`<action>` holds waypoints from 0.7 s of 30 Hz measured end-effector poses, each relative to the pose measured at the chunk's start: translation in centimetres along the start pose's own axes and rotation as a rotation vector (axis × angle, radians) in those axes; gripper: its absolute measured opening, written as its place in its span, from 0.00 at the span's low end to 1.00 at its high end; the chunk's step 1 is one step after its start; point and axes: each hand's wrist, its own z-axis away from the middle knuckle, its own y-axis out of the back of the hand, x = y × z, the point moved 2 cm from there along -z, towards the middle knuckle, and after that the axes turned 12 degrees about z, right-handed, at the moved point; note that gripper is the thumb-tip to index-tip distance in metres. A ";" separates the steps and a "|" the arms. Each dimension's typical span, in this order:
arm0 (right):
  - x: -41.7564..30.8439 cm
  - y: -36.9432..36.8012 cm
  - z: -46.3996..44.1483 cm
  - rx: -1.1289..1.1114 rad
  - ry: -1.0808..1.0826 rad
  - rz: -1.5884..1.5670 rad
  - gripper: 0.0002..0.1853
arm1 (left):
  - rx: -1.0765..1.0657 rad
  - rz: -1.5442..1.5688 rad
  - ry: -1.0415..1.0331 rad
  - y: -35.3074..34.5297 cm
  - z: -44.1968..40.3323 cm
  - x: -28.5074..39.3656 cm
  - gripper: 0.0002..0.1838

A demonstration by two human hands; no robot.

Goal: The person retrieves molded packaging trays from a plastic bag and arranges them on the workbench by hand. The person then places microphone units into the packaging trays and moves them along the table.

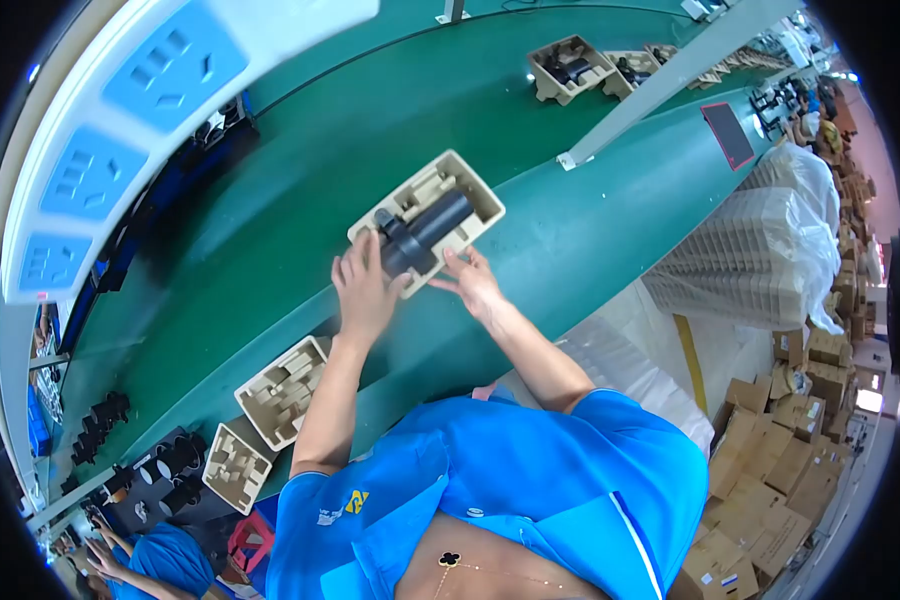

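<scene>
Both bare hands are on the job here: the left hand spans the tray's near-left end, fingers a little spread over the rim and thumb at the lower corner, gripping it, by the look of things; the right hand sits half open at the near long side, fingertips against the wall, and whether it grips or just steadies, I can't tell! Between them, tilted across our view, is the beige pulp tray, over the seam of the green worktop; resting or raised, I can't say. Good handling, I'd judge, means even support at both sides, the tray level, fingers pressing on rim rather than contents, and the load sitting squarely in its moulded hollows. And what a load: a black cylindrical device, smooth along the barrel, with a thicker collar and a small knob-like part near the left hand, its lower end partly hidden by the fingers. Further out, two more pulp trays to the left show their stepped recesses, loaded trays line the far side, and a plastic-wrapped stack stands off to the right!
</scene>
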 end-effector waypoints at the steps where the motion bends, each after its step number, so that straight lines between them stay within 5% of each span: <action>1: -1.4 0.1 -2.2 0.009 0.017 -0.011 0.16 | 0.066 -0.032 -0.009 0.1 -1.0 0.2 0.40; 10: -15.6 12.2 -26.9 -0.082 0.165 0.006 0.22 | 0.327 0.087 0.407 6.0 7.2 -2.3 0.28; 12: -18.2 12.3 -24.4 -0.020 0.242 -0.012 0.26 | 0.420 0.034 0.532 8.3 12.9 -3.2 0.29; 14: -18.0 15.6 -28.8 -0.160 0.084 0.003 0.28 | 0.601 -0.101 0.653 10.2 19.4 -5.2 0.31; 19: -15.9 8.2 -18.1 0.492 0.172 0.231 0.34 | 1.022 -0.410 0.992 15.7 35.6 -14.3 0.40; 21: -11.1 8.0 -17.4 0.398 0.234 0.275 0.30 | 1.120 -0.372 1.106 19.7 38.1 -16.2 0.48</action>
